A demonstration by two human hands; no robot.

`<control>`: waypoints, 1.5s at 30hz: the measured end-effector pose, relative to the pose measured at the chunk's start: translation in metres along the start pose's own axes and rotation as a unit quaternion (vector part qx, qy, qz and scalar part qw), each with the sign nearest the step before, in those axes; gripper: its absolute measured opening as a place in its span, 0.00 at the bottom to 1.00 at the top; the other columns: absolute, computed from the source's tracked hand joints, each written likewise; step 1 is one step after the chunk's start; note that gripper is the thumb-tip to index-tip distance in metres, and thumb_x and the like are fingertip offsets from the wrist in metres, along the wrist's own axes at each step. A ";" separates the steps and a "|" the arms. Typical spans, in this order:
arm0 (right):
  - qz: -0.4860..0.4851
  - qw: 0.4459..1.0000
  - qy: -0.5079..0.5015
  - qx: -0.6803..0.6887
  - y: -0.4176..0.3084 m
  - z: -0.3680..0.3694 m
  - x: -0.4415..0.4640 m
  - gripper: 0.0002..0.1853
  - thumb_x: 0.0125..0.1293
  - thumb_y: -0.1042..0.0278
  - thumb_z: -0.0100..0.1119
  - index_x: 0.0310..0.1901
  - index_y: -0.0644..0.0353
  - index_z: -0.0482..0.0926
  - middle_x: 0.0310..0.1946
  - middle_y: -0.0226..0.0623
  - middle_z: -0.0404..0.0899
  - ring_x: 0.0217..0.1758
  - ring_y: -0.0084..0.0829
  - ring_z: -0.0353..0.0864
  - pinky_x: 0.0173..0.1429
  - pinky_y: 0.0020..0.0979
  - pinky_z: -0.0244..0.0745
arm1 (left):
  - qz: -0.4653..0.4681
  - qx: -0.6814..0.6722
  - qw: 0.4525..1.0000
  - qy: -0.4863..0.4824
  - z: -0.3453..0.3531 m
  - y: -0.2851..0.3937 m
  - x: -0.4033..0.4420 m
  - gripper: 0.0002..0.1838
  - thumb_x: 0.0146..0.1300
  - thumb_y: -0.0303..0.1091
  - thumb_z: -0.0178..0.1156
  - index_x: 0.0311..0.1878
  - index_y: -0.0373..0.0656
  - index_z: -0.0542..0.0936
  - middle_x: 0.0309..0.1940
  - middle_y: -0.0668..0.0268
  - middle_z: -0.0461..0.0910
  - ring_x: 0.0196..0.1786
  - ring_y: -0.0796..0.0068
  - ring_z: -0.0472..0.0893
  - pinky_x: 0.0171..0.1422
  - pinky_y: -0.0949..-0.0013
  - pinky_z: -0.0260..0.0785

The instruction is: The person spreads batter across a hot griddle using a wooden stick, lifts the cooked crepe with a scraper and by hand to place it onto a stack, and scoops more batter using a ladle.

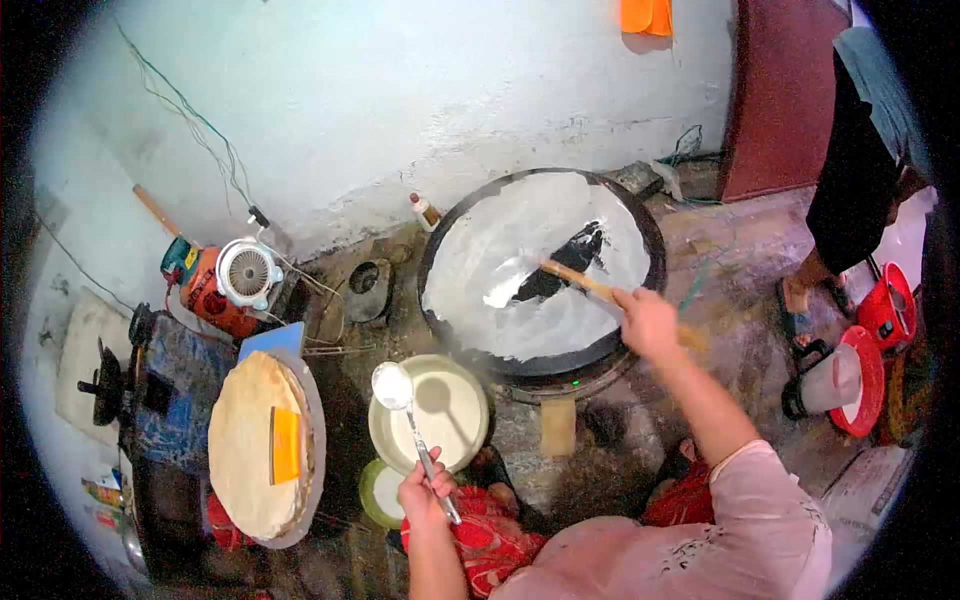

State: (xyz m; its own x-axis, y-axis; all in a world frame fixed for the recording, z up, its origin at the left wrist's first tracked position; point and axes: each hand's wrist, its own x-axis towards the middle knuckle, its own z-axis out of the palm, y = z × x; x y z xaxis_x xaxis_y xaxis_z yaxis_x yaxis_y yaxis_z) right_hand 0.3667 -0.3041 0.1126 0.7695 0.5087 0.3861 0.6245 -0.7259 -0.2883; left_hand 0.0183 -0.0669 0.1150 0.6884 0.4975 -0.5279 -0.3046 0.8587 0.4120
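Note:
My right hand (648, 322) is closed round the handle of a wooden spreader (585, 282). The spreader reaches over a large round black griddle (560, 370), whose top is mostly coated with white batter (510, 225). A dark uncoated patch (550, 280) shows near the spreader's tip; the blade itself is hard to make out. In my left hand (425, 490) is a metal ladle (393, 386), its bowl whitened with batter. The ladle is above the rim of a pale batter basin (478, 430), left of the griddle's front edge.
A stack of thin flatbreads (245, 440) with a yellow card (286, 445) lies at left. A smaller green bowl (370, 495) sits under the basin's edge. Behind are a blower (248, 273) and a small bottle (424, 212). A person (860, 160) stands at right near a red basin (868, 380).

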 end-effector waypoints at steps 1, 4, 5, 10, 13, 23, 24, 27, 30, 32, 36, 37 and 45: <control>-0.009 0.999 0.048 0.000 -0.008 0.020 -0.011 0.22 0.50 0.72 0.52 0.50 0.48 0.75 0.27 0.38 0.71 0.30 0.42 0.74 0.31 0.40 0.72 | 0.005 0.009 1.000 0.004 0.000 -0.001 0.000 0.21 0.66 0.37 0.40 0.53 0.26 0.65 0.25 0.66 0.65 0.22 0.79 0.62 0.20 0.78 0.55; -0.122 0.992 0.005 -0.021 -0.056 0.055 -0.040 0.21 0.49 0.75 0.50 0.48 0.55 0.75 0.28 0.35 0.73 0.29 0.37 0.73 0.29 0.37 0.69 | 0.005 -0.001 1.000 0.016 0.003 -0.002 0.000 0.21 0.67 0.37 0.39 0.53 0.26 0.65 0.24 0.67 0.64 0.22 0.80 0.61 0.21 0.78 0.55; -0.158 0.987 0.025 0.017 -0.065 0.070 -0.047 0.22 0.49 0.74 0.50 0.50 0.55 0.74 0.28 0.35 0.72 0.28 0.37 0.73 0.29 0.38 0.69 | -0.001 -0.020 1.000 0.010 0.003 -0.002 0.000 0.21 0.67 0.37 0.39 0.53 0.26 0.65 0.24 0.67 0.64 0.22 0.80 0.61 0.21 0.79 0.56; -0.025 0.998 0.013 -0.059 -0.027 0.078 -0.026 0.20 0.49 0.75 0.49 0.48 0.54 0.75 0.22 0.37 0.72 0.26 0.39 0.74 0.28 0.39 0.69 | -0.020 -0.010 1.000 0.004 0.000 0.001 -0.004 0.21 0.66 0.37 0.40 0.54 0.27 0.65 0.24 0.68 0.64 0.21 0.80 0.61 0.20 0.79 0.55; 0.040 0.997 0.063 0.012 -0.018 0.073 -0.024 0.20 0.49 0.77 0.48 0.46 0.54 0.76 0.21 0.40 0.71 0.25 0.42 0.73 0.28 0.41 0.69 | -0.017 -0.006 0.999 0.033 0.004 0.001 -0.003 0.18 0.67 0.36 0.38 0.49 0.29 0.67 0.23 0.65 0.65 0.19 0.78 0.61 0.19 0.77 0.55; 0.132 0.986 0.063 0.084 0.022 0.061 -0.008 0.18 0.48 0.77 0.49 0.43 0.55 0.75 0.31 0.42 0.77 0.34 0.47 0.77 0.36 0.43 0.72 | -0.004 0.004 0.999 0.048 0.003 -0.001 0.001 0.19 0.68 0.36 0.36 0.48 0.28 0.69 0.22 0.66 0.64 0.18 0.78 0.61 0.19 0.76 0.54; 0.158 0.982 0.027 0.101 0.014 0.061 -0.014 0.18 0.48 0.77 0.48 0.43 0.54 0.75 0.32 0.43 0.77 0.35 0.47 0.77 0.38 0.43 0.72 | 0.010 0.014 0.999 0.045 0.002 -0.002 0.002 0.18 0.65 0.34 0.41 0.49 0.27 0.67 0.20 0.69 0.64 0.18 0.81 0.61 0.18 0.77 0.56; 0.026 0.996 -0.002 0.085 -0.010 0.055 -0.042 0.19 0.49 0.76 0.48 0.45 0.50 0.76 0.29 0.42 0.74 0.31 0.46 0.76 0.35 0.43 0.71 | 0.009 -0.009 0.999 0.048 0.011 -0.005 -0.001 0.17 0.65 0.32 0.42 0.50 0.27 0.67 0.21 0.69 0.64 0.18 0.81 0.61 0.18 0.78 0.56; 0.052 0.998 0.000 -0.022 0.033 0.069 -0.032 0.24 0.48 0.76 0.51 0.51 0.53 0.72 0.31 0.40 0.75 0.31 0.43 0.77 0.34 0.42 0.72 | 0.006 0.007 1.000 0.024 0.006 -0.004 0.001 0.17 0.64 0.32 0.44 0.49 0.27 0.67 0.21 0.69 0.64 0.18 0.81 0.62 0.18 0.78 0.56; 0.113 0.992 -0.001 -0.056 0.050 0.052 -0.018 0.25 0.49 0.75 0.52 0.52 0.52 0.71 0.32 0.40 0.75 0.32 0.42 0.77 0.34 0.41 0.73 | -0.004 -0.005 1.000 0.016 0.001 -0.002 0.001 0.17 0.64 0.32 0.44 0.49 0.26 0.67 0.21 0.69 0.64 0.19 0.81 0.62 0.18 0.78 0.56; 0.202 0.971 -0.066 0.110 0.064 0.054 -0.016 0.19 0.56 0.68 0.50 0.52 0.51 0.70 0.34 0.47 0.76 0.37 0.47 0.77 0.39 0.44 0.72 | -0.010 0.003 1.000 0.026 0.001 -0.001 0.004 0.18 0.65 0.34 0.43 0.49 0.27 0.67 0.22 0.67 0.65 0.19 0.80 0.62 0.19 0.78 0.56; 0.219 0.949 -0.082 0.212 0.062 0.054 -0.015 0.18 0.59 0.65 0.49 0.53 0.51 0.69 0.35 0.50 0.77 0.38 0.50 0.76 0.41 0.46 0.71 | -0.010 -0.021 0.999 0.024 0.002 -0.002 0.003 0.18 0.66 0.34 0.41 0.49 0.28 0.68 0.22 0.66 0.64 0.19 0.79 0.61 0.19 0.78 0.54; 0.159 0.954 -0.200 0.158 0.100 0.034 0.001 0.15 0.63 0.59 0.44 0.47 0.49 0.77 0.42 0.44 0.78 0.46 0.45 0.76 0.49 0.40 0.70 | -0.013 -0.026 0.999 0.027 -0.002 -0.001 0.007 0.18 0.66 0.35 0.39 0.49 0.27 0.67 0.22 0.66 0.64 0.19 0.78 0.60 0.18 0.77 0.54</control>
State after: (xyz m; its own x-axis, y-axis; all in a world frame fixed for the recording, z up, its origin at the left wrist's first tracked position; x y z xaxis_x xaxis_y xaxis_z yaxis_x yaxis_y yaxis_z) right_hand 0.4350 -0.3603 0.0544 0.8765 0.4683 -0.1115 0.3118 -0.7288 -0.6097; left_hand 0.0218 -0.0645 0.1093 0.6608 0.4794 -0.5775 -0.3222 0.8761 0.3585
